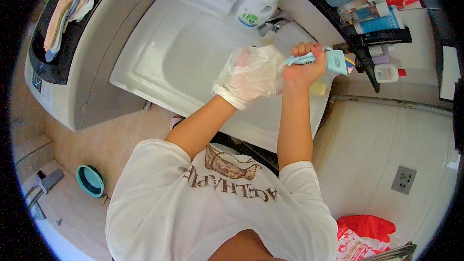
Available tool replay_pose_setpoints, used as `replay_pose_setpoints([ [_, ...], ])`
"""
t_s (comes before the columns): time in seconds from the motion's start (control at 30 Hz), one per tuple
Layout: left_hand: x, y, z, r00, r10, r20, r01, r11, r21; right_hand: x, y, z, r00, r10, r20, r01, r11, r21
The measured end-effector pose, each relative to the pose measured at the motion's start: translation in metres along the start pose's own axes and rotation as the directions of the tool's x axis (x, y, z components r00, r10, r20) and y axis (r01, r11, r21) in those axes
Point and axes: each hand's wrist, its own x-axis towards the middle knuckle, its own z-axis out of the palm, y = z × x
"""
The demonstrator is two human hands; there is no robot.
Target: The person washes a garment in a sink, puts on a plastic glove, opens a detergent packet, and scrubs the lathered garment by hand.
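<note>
My left hand [244, 70] is over the sink, covered by thin, wet-looking white fabric [263, 63] that ends in a rolled band at the wrist. The skin shows faintly through it, but the finger positions are hidden. Close beside it, my right hand [307, 65] is closed around a light blue squeeze tube [337, 62]. The tube's crumpled part sticks out toward the left hand and its printed end points right. Below lies the white sink [145, 63]. Behind my hands, a white detergent jug [258, 7] stands next to the metal faucet [276, 21].
A pale yellow block [317, 88] lies at the sink's right side. Bottles and tubes [379, 21] crowd the dark shelf on the right. Folded cloths [67, 12] rest on the washing machine [111, 34] at left. A teal basin [90, 181] sits lower left; a red bag [367, 234] lower right.
</note>
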Motion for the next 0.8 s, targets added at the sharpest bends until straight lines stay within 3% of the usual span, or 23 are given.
replay_pose_setpoints([
  [0.5, -0.004, 0.0, 0.0, 1.0, -0.004, -0.024, 0.004, 1.0, 0.001, 0.0, 0.003, -0.001, 0.984, 0.154, 0.09, -0.161, 0.984, 0.082],
  [0.73, 0.0, 0.002, -0.005, 0.998, 0.007, -0.055, -0.009, 0.999, -0.032, 0.0, 0.004, -0.005, 0.977, 0.197, 0.085, -0.206, 0.971, 0.118],
  [0.8, -0.001, 0.003, -0.007, 0.999, 0.004, -0.051, -0.006, 1.0, -0.021, -0.001, 0.005, -0.002, 0.982, 0.186, 0.013, -0.186, 0.978, 0.099],
])
